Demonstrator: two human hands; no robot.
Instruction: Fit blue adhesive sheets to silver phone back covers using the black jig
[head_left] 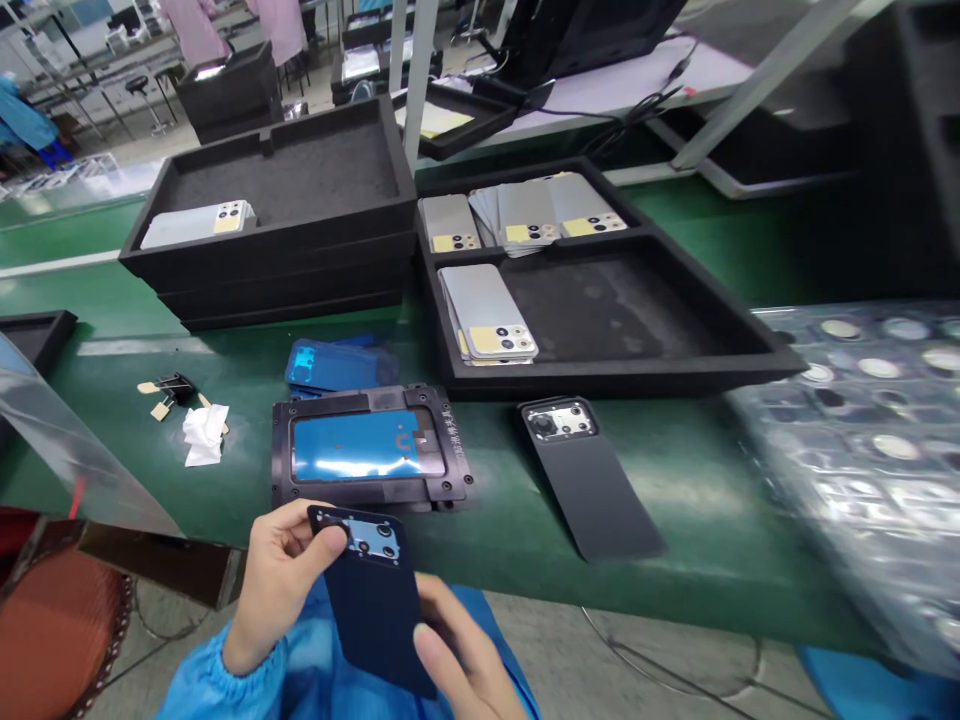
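Observation:
Both of my hands hold a dark phone back cover (379,620) with a camera cutout at its top, over the table's front edge. My left hand (289,565) pinches the upper left corner, its thumb beside the camera area. My right hand (465,650) grips the lower right side. Just beyond lies a black fixture (281,455) holding a blue-filmed panel (352,445). Behind the fixture sit stacked blue film pieces (330,368). Another dark back cover (596,485) lies flat on the green table (495,540) to the right.
A black foam tray (615,375) holds silver phone covers (487,305). Stacked black trays (285,285) stand at the back left. Crumpled tissue (204,435) and a binder clip (176,388) lie left. Clear plastic trays with round parts (892,447) cover the right side.

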